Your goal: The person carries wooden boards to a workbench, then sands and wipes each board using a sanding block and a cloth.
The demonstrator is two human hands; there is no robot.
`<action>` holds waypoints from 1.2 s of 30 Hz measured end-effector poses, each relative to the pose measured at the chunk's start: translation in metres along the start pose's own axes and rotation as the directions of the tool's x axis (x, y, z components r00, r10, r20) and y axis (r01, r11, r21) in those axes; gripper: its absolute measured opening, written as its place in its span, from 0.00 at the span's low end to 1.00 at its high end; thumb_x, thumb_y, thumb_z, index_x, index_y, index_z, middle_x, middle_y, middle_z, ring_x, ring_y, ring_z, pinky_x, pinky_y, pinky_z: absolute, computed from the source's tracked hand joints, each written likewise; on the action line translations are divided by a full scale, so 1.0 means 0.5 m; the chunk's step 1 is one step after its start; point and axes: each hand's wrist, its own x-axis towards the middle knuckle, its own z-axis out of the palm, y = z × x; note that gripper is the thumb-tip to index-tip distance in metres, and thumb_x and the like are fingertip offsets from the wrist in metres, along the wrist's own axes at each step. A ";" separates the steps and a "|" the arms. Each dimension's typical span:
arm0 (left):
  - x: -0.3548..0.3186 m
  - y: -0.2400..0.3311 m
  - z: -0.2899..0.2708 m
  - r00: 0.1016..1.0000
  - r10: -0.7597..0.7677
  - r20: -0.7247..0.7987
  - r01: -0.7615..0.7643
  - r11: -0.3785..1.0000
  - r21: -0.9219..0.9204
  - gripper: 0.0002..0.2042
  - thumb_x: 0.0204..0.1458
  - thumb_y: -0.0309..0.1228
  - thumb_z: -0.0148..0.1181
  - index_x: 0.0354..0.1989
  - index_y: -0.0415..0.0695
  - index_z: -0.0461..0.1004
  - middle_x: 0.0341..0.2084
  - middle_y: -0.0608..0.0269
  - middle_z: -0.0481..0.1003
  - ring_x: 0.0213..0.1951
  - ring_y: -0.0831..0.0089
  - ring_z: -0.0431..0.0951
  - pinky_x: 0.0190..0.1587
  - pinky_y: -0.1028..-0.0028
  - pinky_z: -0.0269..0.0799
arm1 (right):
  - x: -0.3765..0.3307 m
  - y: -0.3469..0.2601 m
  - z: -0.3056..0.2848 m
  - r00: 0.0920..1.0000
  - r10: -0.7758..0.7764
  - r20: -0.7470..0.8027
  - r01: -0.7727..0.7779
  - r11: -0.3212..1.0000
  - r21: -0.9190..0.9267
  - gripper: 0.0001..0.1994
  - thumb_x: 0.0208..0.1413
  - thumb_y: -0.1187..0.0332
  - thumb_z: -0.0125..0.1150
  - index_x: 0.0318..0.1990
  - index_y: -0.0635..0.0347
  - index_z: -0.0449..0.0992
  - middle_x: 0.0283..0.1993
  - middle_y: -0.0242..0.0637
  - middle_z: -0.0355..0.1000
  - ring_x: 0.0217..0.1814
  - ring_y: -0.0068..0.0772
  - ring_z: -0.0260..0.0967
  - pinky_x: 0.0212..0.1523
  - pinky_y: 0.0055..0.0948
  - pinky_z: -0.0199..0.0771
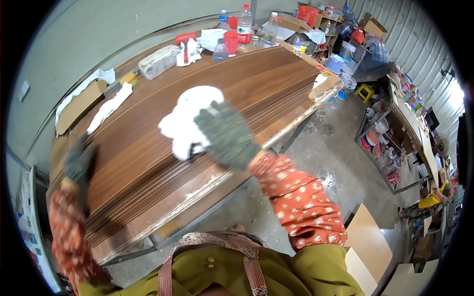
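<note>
Right hand (228, 135) gloved, gripping white cloth (186, 118) on wooden panel (143, 143) | left hand (79, 163) flat on panel, released

I count two gloved hands of mine, the left hand (79, 165) and the right hand (226, 134), and one white rag (190, 116). On one stack of brown wooden boards (163, 133) stand four clear plastic bottles (244, 23), one red cup (231, 42) and one wrapped block (159, 61).

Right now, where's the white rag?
Head view, centre: the white rag lies on the wood panels, under the gloved right hand, well short of the bottles at the far end.
</note>
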 end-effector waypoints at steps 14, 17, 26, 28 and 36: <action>0.684 0.412 0.026 0.932 -0.247 0.265 0.360 0.708 -0.608 0.23 0.57 0.44 0.48 0.54 0.40 0.67 0.51 0.48 0.69 0.54 0.55 0.67 0.57 0.64 0.60 | -0.136 0.412 -0.133 0.985 0.173 0.003 -0.173 0.985 -0.008 0.28 0.41 0.65 0.64 0.54 0.51 0.68 0.60 0.38 0.63 0.67 0.43 0.53 0.67 0.43 0.49; 0.675 0.415 0.018 0.906 -0.297 0.301 0.420 0.712 -0.563 0.23 0.56 0.44 0.49 0.54 0.41 0.67 0.50 0.49 0.70 0.53 0.56 0.68 0.56 0.64 0.61 | -0.180 0.577 -0.171 0.980 0.193 -0.050 -0.199 0.960 -0.198 0.24 0.43 0.68 0.62 0.52 0.52 0.70 0.56 0.39 0.66 0.63 0.44 0.58 0.66 0.40 0.53; 0.769 0.478 0.020 0.832 -0.419 0.365 0.555 0.655 -0.513 0.21 0.56 0.38 0.53 0.56 0.41 0.66 0.49 0.49 0.70 0.51 0.56 0.70 0.55 0.66 0.63 | -0.021 0.708 -0.302 0.792 0.605 0.079 -0.550 0.653 0.521 0.12 0.54 0.64 0.56 0.43 0.60 0.75 0.41 0.40 0.76 0.40 0.29 0.74 0.41 0.29 0.73; 0.771 0.484 0.026 0.827 -0.473 0.304 0.560 0.654 -0.508 0.23 0.54 0.42 0.52 0.56 0.44 0.66 0.49 0.50 0.71 0.52 0.55 0.69 0.55 0.63 0.62 | 0.092 0.625 -0.229 0.966 0.126 0.226 -0.224 0.846 0.483 0.17 0.51 0.58 0.59 0.45 0.57 0.74 0.41 0.43 0.73 0.43 0.36 0.71 0.46 0.36 0.69; 0.778 0.531 0.008 0.722 -0.563 0.402 0.688 0.517 -0.510 0.25 0.56 0.37 0.52 0.60 0.43 0.59 0.52 0.48 0.67 0.57 0.57 0.66 0.56 0.63 0.63 | 0.125 0.837 -0.123 0.814 0.068 0.577 -0.256 0.934 0.250 0.26 0.59 0.50 0.47 0.58 0.57 0.65 0.60 0.48 0.62 0.62 0.46 0.58 0.62 0.35 0.58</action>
